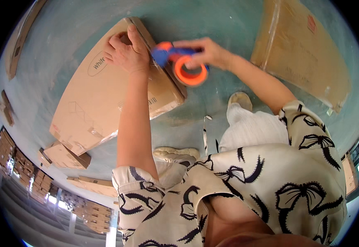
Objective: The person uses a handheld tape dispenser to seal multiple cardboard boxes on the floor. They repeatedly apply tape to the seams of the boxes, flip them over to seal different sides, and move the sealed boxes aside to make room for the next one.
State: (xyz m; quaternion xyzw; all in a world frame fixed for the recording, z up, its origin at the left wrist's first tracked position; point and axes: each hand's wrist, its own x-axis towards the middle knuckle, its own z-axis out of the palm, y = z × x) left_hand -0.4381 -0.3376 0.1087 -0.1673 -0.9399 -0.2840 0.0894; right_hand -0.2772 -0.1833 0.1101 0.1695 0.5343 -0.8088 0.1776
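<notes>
A large brown cardboard box rests on the floor to my left, with clear tape along its near edge. My left hand grips the box near its upper corner. Its fingers curl in at a dark opening in the face, and the thumb lies along the edge. In my right hand is a blue and orange tape dispenser, slightly blurred. The dispenser's front end is close beside the box's narrow side; whether it touches is hard to tell. An orange ring on it hangs below my fingers.
Another big cardboard box lies at the right. Smaller cardboard pieces lie at the lower left, with a long flat one at the far left. Stacked boxes stand farther off. My shoes are on the green floor.
</notes>
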